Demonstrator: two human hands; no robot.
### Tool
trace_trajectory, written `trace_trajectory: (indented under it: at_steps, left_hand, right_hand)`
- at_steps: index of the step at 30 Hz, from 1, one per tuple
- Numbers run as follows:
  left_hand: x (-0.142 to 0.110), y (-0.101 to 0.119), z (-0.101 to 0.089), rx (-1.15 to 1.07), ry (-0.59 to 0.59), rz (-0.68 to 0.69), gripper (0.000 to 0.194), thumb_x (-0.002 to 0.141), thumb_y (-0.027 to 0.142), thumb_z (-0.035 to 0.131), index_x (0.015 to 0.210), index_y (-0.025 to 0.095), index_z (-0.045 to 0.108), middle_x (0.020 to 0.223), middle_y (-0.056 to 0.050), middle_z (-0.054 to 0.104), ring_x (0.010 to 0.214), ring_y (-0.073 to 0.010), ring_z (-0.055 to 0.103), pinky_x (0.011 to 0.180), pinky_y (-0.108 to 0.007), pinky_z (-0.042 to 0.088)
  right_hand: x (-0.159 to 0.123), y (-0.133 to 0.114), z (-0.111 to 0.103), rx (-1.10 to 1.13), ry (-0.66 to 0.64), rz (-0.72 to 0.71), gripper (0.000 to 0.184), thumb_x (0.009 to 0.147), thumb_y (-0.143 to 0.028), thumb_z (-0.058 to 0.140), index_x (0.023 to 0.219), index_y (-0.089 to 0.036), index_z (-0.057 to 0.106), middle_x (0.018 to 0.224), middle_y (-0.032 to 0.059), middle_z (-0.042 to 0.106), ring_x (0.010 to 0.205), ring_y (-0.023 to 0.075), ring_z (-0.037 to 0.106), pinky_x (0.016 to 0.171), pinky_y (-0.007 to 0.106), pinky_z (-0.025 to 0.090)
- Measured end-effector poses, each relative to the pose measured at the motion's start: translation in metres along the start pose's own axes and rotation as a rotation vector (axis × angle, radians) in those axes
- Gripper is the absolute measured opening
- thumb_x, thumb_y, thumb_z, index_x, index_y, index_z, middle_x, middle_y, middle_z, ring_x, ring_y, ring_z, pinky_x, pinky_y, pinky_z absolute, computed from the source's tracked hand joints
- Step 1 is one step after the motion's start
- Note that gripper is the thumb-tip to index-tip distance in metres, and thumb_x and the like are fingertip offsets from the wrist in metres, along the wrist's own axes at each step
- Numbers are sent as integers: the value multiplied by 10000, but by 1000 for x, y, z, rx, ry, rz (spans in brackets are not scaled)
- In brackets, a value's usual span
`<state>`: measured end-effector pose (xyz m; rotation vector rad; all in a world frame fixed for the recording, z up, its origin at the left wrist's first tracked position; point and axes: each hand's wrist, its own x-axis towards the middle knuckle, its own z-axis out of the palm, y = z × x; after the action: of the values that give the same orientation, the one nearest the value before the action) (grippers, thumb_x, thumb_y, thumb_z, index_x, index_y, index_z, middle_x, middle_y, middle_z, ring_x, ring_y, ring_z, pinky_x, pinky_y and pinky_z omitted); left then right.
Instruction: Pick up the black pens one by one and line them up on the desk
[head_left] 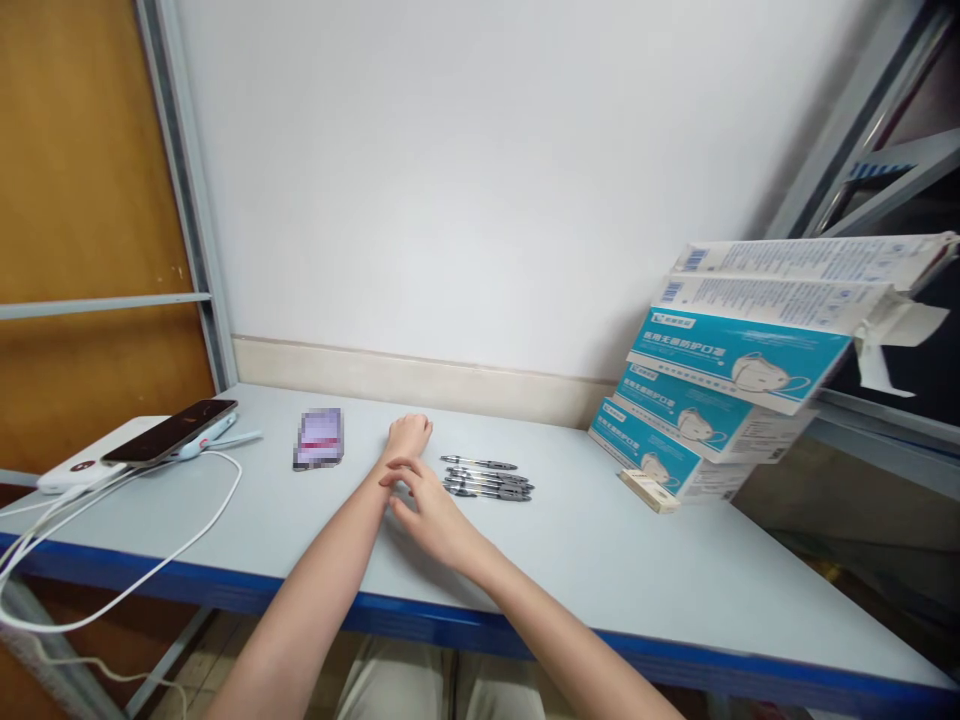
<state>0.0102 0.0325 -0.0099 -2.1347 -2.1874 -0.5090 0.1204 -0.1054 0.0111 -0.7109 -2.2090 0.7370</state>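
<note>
My left hand (410, 437) rests on the table with its fingers curled into a fist. The inside of the fist is hidden, so whatever it may hold does not show. Over the left wrist lies my right hand (429, 508), its fingers bent but apart, the fingertips at the wrist's skin. Nothing shows in the right hand. Just to the right of both hands, several black-and-clear pens (487, 484) lie side by side on the table. A small purple rectangular item (319, 438), blurred out, lies to the left of my left hand.
The light grey table (585, 560) has a blue front edge. At left, a phone (169, 432) rests on a white block (71, 475) among white cables (238, 490). Stacked mask boxes (739, 350) lean at right, beside a small flat box (649, 491). A wall stands behind.
</note>
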Motion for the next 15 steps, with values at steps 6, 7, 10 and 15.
trace_trajectory:
  at_steps: [6, 7, 10, 15]
  left_hand:
    - [0, -3, 2, 8, 10, -6, 353, 885, 319, 303, 952, 168, 615, 989, -115, 653, 936, -218, 597, 774, -313, 413]
    - [1, -3, 3, 9, 8, -7, 356, 886, 320, 300, 956, 171, 615, 994, -114, 652, 943, -217, 594, 780, -312, 411]
    - [1, -2, 2, 5, -2, -13, 363, 885, 320, 293, 953, 178, 620, 986, -109, 656, 942, -208, 593, 778, -299, 412]
    - [0, -3, -3, -35, 1, -4, 330, 869, 306, 338, 900, 169, 637, 965, -120, 661, 920, -217, 599, 771, -307, 412]
  right_hand:
    - [-2, -16, -9, 46, -189, 26, 296, 794, -127, 460, 1069, -162, 566, 1130, 85, 522, 1009, 162, 529, 927, 319, 405]
    - [2, -15, -18, 65, -281, 34, 252, 803, -143, 457, 1011, -162, 600, 1042, 69, 573, 937, 155, 560, 884, 304, 429]
    - [22, 10, -53, 80, -494, 138, 245, 849, -216, 417, 945, -136, 627, 784, 42, 639, 731, 140, 598, 727, 268, 465]
    - [33, 96, -115, -404, -233, 275, 275, 725, -288, 621, 964, -152, 629, 885, 74, 636, 798, 176, 550, 756, 302, 413]
